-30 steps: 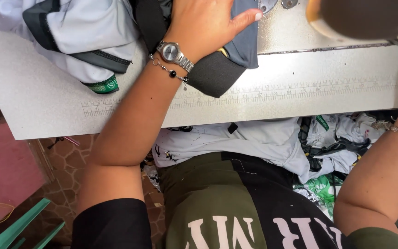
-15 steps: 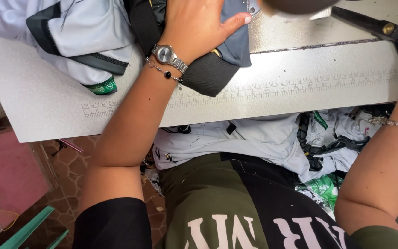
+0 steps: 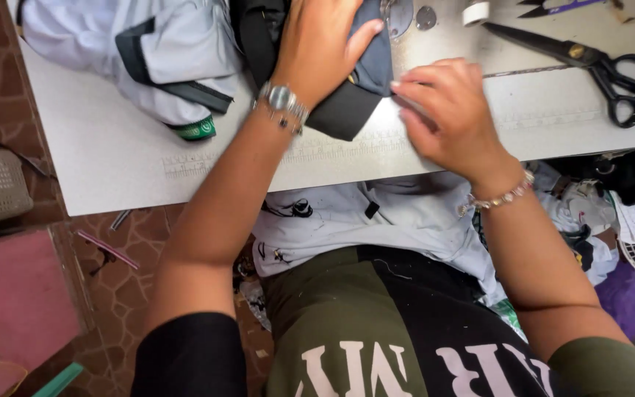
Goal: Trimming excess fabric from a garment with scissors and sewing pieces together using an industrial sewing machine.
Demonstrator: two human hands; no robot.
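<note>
- The dark fabric piece lies top centre of the frame, on the white table.
- The left hand presses flat on it, fingers spread; the right hand pinches its edge (fingertips together).
- Black scissors lie upper right: a careless sweep might snag them.

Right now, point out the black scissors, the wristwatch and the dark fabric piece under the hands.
black scissors (image 3: 611,70), head view, on the pivot end of the handles.
wristwatch (image 3: 281,98), head view, on its round face, left wrist.
dark fabric piece (image 3: 347,110), head view, on its lower corner beside the left hand.
</note>
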